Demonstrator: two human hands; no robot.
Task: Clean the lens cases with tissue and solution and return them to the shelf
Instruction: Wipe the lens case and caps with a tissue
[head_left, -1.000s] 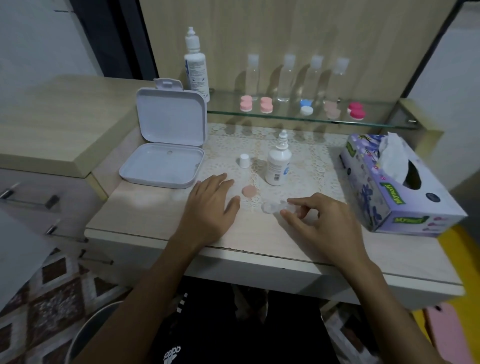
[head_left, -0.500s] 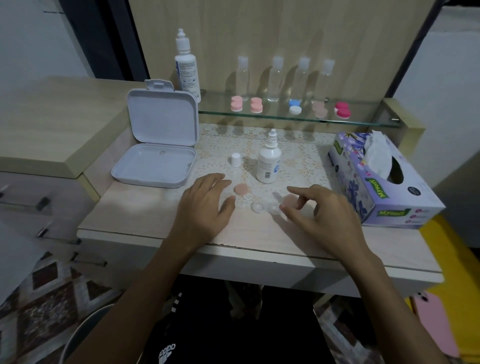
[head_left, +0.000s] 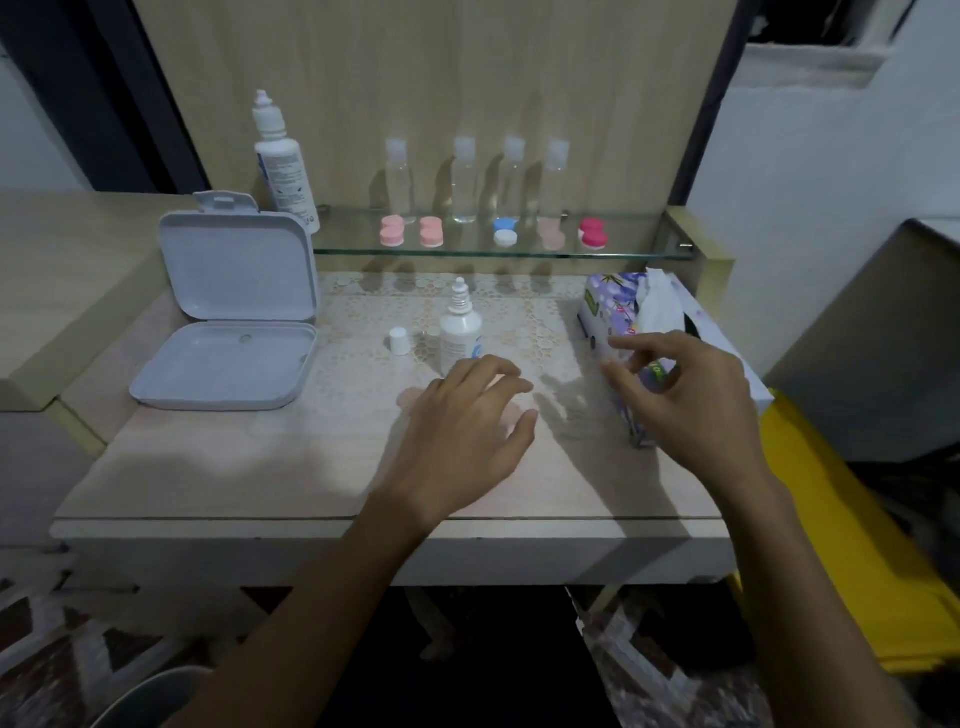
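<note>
My left hand (head_left: 467, 421) lies flat on the table with its fingers spread, just in front of the small uncapped solution bottle (head_left: 460, 338). It covers the spot where the clear lens case lay, and that case is hidden. A pinkish cap (head_left: 409, 397) peeks out at the hand's left edge. My right hand (head_left: 680, 400) hovers over the near end of the tissue box (head_left: 605, 312), fingers loosely bent, holding nothing. A tissue (head_left: 660, 306) sticks up from the box. Several coloured lens cases (head_left: 505, 232) sit on the glass shelf (head_left: 634, 250).
The bottle's white cap (head_left: 399, 341) stands left of the bottle. An open white hinged box (head_left: 228, 358) lies at the table's left. A tall solution bottle (head_left: 283, 161) and several clear bottles (head_left: 464, 182) stand on the shelf. The table's front edge is near my wrists.
My right hand let go of the clear lens case and rose right toward the tissue box. My left hand slid right, over the case and the pinkish cap.
</note>
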